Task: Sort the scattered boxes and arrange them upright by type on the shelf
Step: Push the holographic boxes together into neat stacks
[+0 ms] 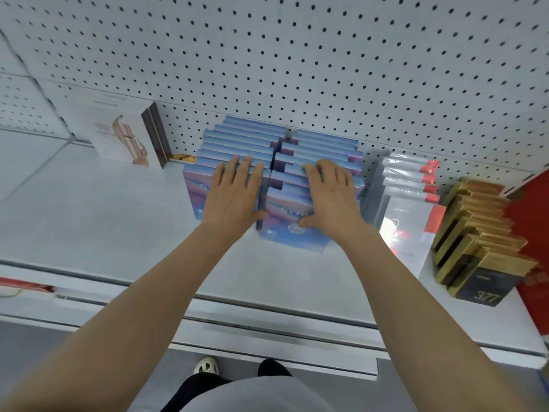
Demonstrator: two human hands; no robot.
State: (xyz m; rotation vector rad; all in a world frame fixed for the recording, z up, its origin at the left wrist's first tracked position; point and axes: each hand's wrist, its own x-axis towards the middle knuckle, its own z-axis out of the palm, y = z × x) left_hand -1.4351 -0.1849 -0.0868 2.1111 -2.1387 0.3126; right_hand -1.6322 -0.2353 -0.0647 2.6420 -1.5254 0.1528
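Observation:
Two rows of blue and purple boxes stand upright on the white shelf (89, 215), against the pegboard back. My left hand (234, 191) lies flat with straight fingers on top of the left row (237, 141). Resting on the tops of the right row (323, 147) is my right hand (329, 194), fingers spread, thumb against the front box's face (285, 230). Neither hand grips a box. To the right stand a row of white and red boxes (410, 188) and a row of gold and black boxes (478, 230).
A white box with a pink picture (121, 135) and thin dark boxes (154, 129) stand at the back left. The pegboard (297, 55) rises behind the rows. A red panel (531, 209) borders the shelf at right. The shelf's front edge (267, 319) runs below my forearms.

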